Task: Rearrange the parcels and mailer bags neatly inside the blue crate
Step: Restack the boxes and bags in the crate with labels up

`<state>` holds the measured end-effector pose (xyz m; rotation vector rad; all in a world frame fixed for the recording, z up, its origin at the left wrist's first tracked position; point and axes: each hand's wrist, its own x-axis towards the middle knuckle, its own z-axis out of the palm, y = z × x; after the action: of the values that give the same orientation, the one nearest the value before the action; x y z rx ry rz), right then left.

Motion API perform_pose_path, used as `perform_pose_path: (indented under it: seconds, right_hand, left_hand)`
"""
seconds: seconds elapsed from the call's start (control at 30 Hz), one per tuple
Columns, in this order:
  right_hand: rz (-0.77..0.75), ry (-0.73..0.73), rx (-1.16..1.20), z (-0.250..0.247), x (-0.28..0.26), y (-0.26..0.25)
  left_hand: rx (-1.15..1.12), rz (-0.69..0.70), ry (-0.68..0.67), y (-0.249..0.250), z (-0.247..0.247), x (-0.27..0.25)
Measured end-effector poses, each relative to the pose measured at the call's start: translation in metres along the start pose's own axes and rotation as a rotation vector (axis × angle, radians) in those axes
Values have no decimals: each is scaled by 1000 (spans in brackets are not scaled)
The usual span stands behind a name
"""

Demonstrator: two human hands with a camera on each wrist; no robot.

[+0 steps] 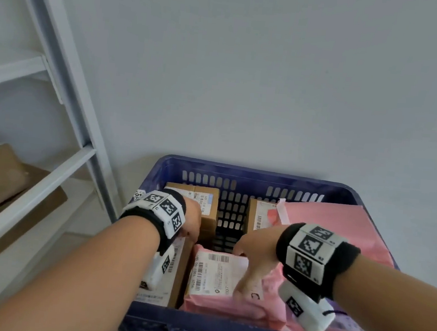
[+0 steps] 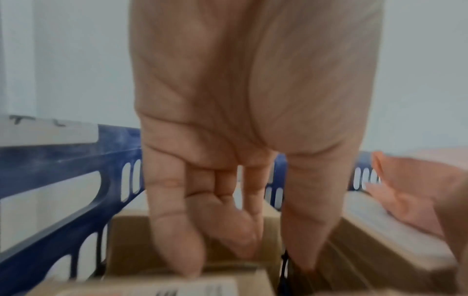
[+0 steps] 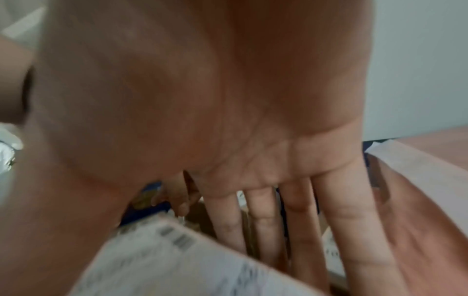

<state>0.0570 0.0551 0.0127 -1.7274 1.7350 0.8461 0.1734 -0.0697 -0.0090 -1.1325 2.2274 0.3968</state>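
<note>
A: Parcels and mailers sit packed in the blue crate [image 1: 240, 171]; the left hand [image 1: 192, 222] reaches down with straight fingers onto a cardboard box [image 1: 175, 270].

B: The right hand [image 1: 255, 251] pinches the pink mailer bag [image 1: 214, 279], likely to square it beside that box.

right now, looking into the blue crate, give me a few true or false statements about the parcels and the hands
1. The right hand grips a pink mailer bag with a white label. True.
2. The blue crate holds only mailer bags. False: cardboard boxes are in it too, such as the box at the far left.
3. The left hand reaches between cardboard boxes on the crate's left side. True.
4. Both hands are outside the crate. False: both reach into it.
5. A large pink mailer bag lies on the crate's right side. True.
</note>
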Motion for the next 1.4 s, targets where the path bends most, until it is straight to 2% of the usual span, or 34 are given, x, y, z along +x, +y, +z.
perform_pose_path:
  seconds: [0.1,0.17,0.2,0.27,0.33,0.4,0.5,0.6,0.67,0.77,0.9,1.03,1.1,1.17,1.23,1.33,1.4]
  right_hand:
    - [5,248,145,-15,-10,16]
    - [43,452,125,-24,-17,37]
    - [78,509,88,-24,-20,48]
    - [141,512,36,-14,-24,72]
    - [213,397,33,9,-25,94]
    - [283,349,50,34,-26,111]
    - [319,430,46,57,-19,121]
    - [262,558,101,63,-10,123]
    - [245,671,147,58,-12,130]
    - [253,732,153,44,-21,138]
    - [356,873,113,19,-32,142]
    - [353,1012,168,-7,-35,140]
    - [314,1057,232,-21,-33,136]
    - [274,1118,308,-30,-30,131]
    - [269,1120,398,-34,-26,126]
    - [294,969,636,-35,-5,119]
    - [191,791,1023,-37,17,105]
  left_hand:
    - [-56,59,85,12,-24,-2]
    - [-87,98,131,27,-36,0]
    - [-120,125,142,35,-41,2]
    - [-183,213,167,54,-49,5]
    - [-212,297,190,76,-52,9]
    - [-207,350,198,96,-51,15]
    - [-174,422,184,121,-48,24]
    - [-51,478,119,139,-45,26]
    - [5,490,85,143,-43,30]
    - [-3,470,115,132,-46,37]
    - [-205,515,163,117,-53,33]
    - [-615,597,288,105,-61,23]
    - [-869,558,378,96,-67,18]
    - [-990,467,475,79,-74,16]
    - [-1067,330,509,51,-77,18]
    - [-1178,121,446,-5,-70,27]
    - [-1202,7,399,-32,-61,30]
